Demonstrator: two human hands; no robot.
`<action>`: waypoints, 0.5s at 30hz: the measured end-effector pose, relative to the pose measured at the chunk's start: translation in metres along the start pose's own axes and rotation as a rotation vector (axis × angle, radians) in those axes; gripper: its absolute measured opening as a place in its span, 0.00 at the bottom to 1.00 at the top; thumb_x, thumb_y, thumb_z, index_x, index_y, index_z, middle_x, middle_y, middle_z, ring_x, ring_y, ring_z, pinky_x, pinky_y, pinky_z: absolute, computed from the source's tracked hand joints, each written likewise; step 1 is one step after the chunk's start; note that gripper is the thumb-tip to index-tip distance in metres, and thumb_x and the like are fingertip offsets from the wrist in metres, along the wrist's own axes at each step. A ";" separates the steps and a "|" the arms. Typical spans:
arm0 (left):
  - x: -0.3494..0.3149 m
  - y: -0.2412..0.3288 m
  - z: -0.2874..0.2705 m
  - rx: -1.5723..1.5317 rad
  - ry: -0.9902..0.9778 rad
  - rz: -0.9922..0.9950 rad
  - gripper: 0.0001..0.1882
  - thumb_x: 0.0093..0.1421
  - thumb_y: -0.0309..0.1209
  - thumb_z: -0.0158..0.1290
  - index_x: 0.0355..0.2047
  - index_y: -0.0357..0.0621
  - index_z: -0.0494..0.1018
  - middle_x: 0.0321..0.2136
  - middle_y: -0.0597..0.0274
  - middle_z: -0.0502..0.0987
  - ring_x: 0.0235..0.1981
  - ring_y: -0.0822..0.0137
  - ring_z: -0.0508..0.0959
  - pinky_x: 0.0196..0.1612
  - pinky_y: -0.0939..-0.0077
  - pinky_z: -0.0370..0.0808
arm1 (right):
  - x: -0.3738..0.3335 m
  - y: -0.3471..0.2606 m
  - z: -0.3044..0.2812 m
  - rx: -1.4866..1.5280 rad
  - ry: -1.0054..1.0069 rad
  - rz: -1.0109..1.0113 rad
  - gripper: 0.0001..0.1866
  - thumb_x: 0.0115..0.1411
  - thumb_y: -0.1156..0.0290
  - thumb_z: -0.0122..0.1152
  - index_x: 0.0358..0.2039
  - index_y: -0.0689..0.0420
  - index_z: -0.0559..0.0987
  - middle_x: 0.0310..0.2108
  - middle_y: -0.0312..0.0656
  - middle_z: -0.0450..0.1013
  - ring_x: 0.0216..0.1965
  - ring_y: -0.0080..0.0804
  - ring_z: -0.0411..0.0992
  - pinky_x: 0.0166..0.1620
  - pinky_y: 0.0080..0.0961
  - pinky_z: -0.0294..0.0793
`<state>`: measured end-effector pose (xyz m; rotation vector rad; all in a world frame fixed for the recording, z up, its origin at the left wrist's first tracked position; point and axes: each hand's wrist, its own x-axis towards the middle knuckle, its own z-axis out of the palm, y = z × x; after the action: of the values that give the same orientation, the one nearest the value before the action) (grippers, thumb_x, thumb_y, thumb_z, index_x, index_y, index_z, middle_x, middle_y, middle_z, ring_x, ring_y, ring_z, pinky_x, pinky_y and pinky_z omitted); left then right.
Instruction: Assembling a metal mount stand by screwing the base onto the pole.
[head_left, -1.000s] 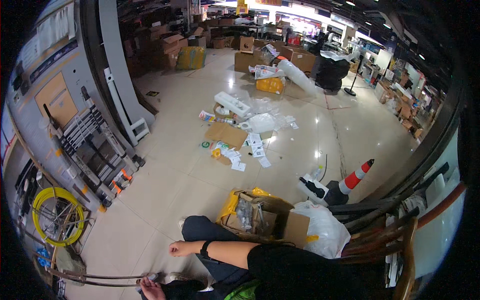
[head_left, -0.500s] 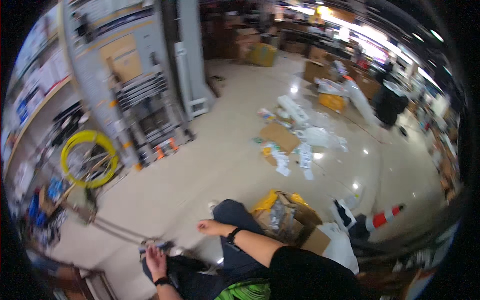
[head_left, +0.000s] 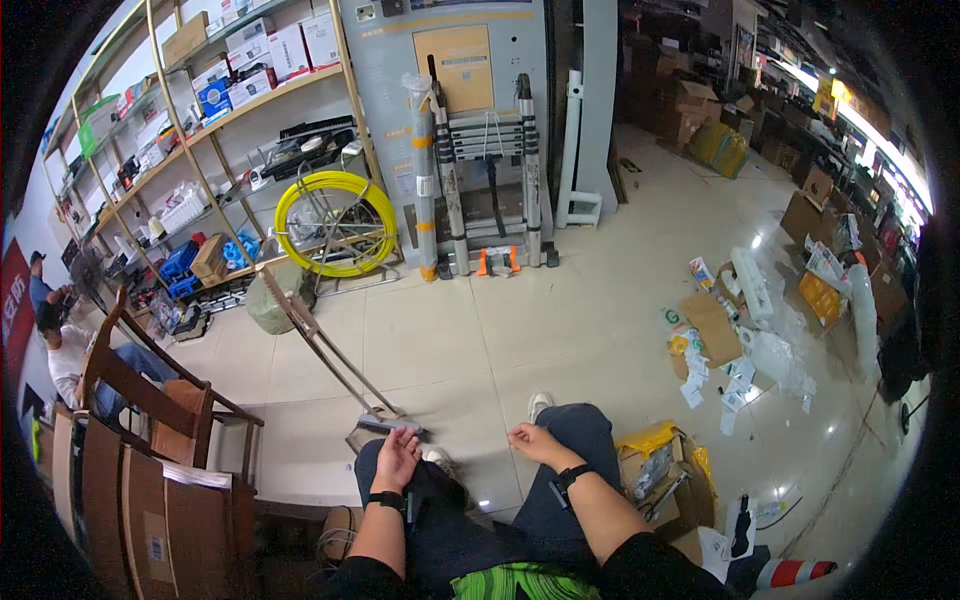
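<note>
My left hand (head_left: 400, 459) is over my left knee, palm turned inward, its loosely bent fingers apart and nothing in them. Beside my right knee, my right hand (head_left: 540, 445) has its fingers curled in, and I see nothing in it. Both wrists wear dark bands. Just beyond my left hand lies a grey brush head (head_left: 376, 424) on the floor. From it, long handles (head_left: 325, 345) slant away to a rounded stone block (head_left: 280, 300). By my right leg sits an opened cardboard box (head_left: 690, 495) with yellow wrapping and clear plastic inside.
A wooden chair (head_left: 185, 410) and cardboard boxes (head_left: 145, 515) stand left, with two people behind. Ahead are loaded shelves (head_left: 215, 125), a yellow cable reel (head_left: 335, 222) and a folded ladder (head_left: 490, 190). Cardboard and paper scraps (head_left: 715, 330) litter the right floor; a red-and-white cone (head_left: 790, 573) lies nearer.
My view has swung left, so the shelves, chair and two people now show and the scraps sit farther right. My hands remain over my knees.
</note>
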<state>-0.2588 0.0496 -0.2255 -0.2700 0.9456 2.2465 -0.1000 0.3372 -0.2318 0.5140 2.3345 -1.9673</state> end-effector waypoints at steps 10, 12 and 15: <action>0.003 0.007 0.028 0.089 0.109 0.003 0.20 0.63 0.45 0.41 0.49 0.46 0.64 0.47 0.66 0.69 0.41 0.69 0.69 0.44 0.72 0.66 | 0.008 -0.014 -0.014 -0.082 0.034 -0.027 0.11 0.57 0.68 0.55 0.39 0.60 0.74 0.30 0.37 0.73 0.31 0.21 0.70 0.34 0.20 0.70; 0.005 0.007 0.028 0.120 0.077 -0.018 0.20 0.63 0.44 0.41 0.50 0.45 0.63 0.46 0.66 0.70 0.41 0.69 0.69 0.43 0.73 0.66 | 0.010 -0.006 -0.016 -0.045 0.023 -0.045 0.14 0.57 0.64 0.57 0.37 0.61 0.75 0.31 0.42 0.75 0.34 0.28 0.72 0.38 0.25 0.71; 0.007 0.005 0.022 0.091 0.033 0.009 0.18 0.63 0.43 0.41 0.48 0.46 0.64 0.44 0.64 0.71 0.40 0.68 0.70 0.43 0.72 0.66 | 0.009 -0.009 -0.014 -0.009 -0.002 -0.004 0.13 0.58 0.65 0.56 0.38 0.62 0.74 0.30 0.40 0.74 0.33 0.25 0.71 0.37 0.22 0.70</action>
<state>-0.2656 0.0662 -0.2102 -0.2626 1.0651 2.2064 -0.1085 0.3514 -0.2228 0.5063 2.3441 -1.9572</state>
